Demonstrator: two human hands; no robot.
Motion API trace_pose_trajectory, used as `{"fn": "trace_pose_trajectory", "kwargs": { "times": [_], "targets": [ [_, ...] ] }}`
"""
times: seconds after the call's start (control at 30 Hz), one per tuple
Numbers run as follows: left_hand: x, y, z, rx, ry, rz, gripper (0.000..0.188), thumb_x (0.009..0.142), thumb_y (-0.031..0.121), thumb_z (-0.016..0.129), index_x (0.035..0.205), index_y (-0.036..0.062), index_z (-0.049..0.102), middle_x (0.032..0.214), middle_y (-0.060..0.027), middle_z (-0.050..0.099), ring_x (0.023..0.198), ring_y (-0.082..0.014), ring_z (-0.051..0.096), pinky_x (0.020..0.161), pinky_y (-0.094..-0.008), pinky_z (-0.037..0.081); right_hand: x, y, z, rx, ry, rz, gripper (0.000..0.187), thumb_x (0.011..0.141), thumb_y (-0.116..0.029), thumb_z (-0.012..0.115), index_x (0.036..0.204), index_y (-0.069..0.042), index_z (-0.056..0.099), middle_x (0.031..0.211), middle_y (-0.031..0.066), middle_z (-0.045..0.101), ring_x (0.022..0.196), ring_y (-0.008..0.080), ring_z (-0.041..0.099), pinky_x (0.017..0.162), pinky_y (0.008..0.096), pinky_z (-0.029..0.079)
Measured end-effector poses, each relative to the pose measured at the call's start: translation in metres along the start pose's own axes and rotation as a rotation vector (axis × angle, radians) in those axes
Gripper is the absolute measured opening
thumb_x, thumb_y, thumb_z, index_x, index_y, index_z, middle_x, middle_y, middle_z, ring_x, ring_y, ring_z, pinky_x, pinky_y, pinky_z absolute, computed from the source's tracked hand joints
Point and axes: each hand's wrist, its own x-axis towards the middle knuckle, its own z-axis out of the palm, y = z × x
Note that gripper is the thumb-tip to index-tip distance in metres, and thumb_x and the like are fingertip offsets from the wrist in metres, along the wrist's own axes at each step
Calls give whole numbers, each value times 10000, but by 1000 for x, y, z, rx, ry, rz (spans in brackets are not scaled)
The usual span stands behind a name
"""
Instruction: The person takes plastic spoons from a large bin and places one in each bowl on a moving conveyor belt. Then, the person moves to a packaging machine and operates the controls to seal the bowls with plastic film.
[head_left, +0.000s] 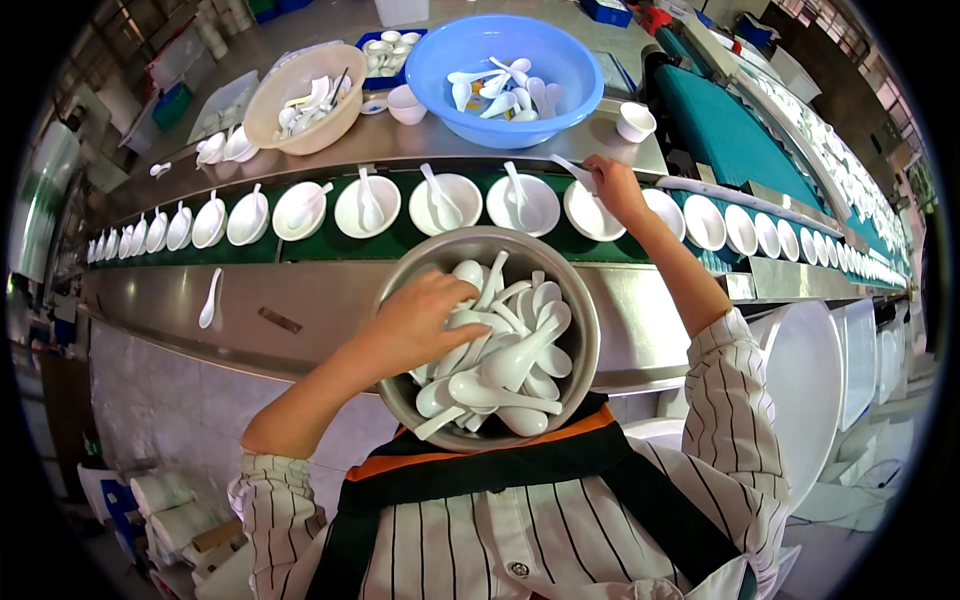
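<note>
A steel basin [588,330] heaped with white spoons [520,360] sits against my front. Over its left side, my left hand [425,315] reaches in among the spoons, thumb and fingers apart. Whether it touches a spoon there I cannot tell. My right hand [610,188] is stretched forward, pinching a white spoon [575,172] above a white bowl [592,212] on the green conveyor belt [470,237]. Left of that bowl, several bowls in the row each carry a spoon, such as the nearest bowl [540,212]. Bowls to the right, like this one [705,222], show no spoon inside.
Behind the belt stand a blue basin [430,75] and a beige basin [262,118], both with spoons, plus a white cup [636,122]. One loose spoon [210,300] lies on the steel counter [330,290]. A teal conveyor [735,130] runs along the far right.
</note>
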Motion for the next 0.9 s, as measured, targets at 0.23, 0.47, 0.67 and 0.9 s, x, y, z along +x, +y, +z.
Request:
{"fn": "trace_pose_trajectory", "kwargs": {
  "times": [0.23, 0.47, 0.67, 0.9],
  "targets": [
    [6, -8, 7, -25, -307, 5, 318, 684, 229, 660, 911, 31, 557, 898, -118, 544, 869, -283, 514, 755, -361, 412, -37, -85, -37, 33, -124, -295, 322, 739, -102, 600, 1050, -36, 549, 961, 160, 585, 908, 324, 544, 789, 376, 443],
    [24, -1, -1, -148, -354, 15, 256, 696, 153, 607, 896, 1, 555, 855, -153, 579, 802, -302, 548, 726, -369, 427, -94, -139, -60, -45, -648, -789, 304, 656, -138, 689, 931, -66, 584, 959, 86, 570, 944, 244, 536, 800, 337, 446],
    [23, -3, -11, -352, -401, -202, 215, 705, 120, 604, 888, 18, 553, 807, -77, 556, 752, -177, 524, 692, -288, 417, -48, -126, -98, 212, -684, -356, 211, 688, -163, 649, 858, -45, 611, 783, 103, 604, 679, 237, 573, 672, 321, 459],
    [37, 10, -17, -375, -323, -165, 194, 718, 80, 587, 902, 29, 551, 786, -24, 549, 707, -96, 504, 653, -255, 421, 3, -22, -64, 41, -420, -110, 162, 672, -108, 614, 797, -5, 619, 703, 127, 612, 662, 262, 582, 633, 325, 454]
  ]
}}
